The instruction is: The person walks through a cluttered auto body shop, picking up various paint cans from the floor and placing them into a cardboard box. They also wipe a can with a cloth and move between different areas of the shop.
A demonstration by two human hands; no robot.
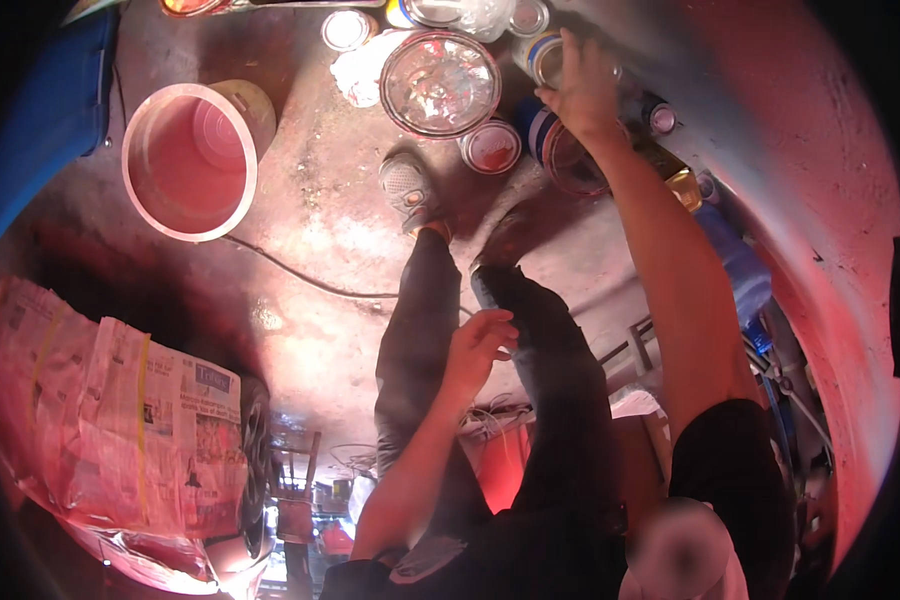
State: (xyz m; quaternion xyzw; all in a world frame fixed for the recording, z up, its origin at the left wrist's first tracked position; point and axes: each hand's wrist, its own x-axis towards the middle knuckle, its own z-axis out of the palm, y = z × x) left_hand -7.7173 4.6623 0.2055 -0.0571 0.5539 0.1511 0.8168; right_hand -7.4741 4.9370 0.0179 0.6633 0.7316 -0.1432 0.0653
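Observation:
My right hand (pixel 585 90) is stretched far forward to a cluster of paint cans. Its fingers are spread over the top of a can with a blue and yellow label (pixel 528 52); whether they grip the rim is hidden. Just below it stands a larger blue can (pixel 570 165), partly behind my wrist. To its left are a small can with a red lid (pixel 491 146) and a wide, paint-stained round lid or tub (pixel 440 85). My left hand (pixel 478 350) hovers over my lap between my thighs, fingers loosely bent and apart, nothing visible in it.
A pale bucket (pixel 192 162) stands at the left, near a dark hose (pixel 300 277) on the floor. Newspaper masking (pixel 140 420) covers a panel beside a wheel at lower left. A blue container (pixel 735 260) lies right of my arm. A reddish curved panel (pixel 820 200) borders the right.

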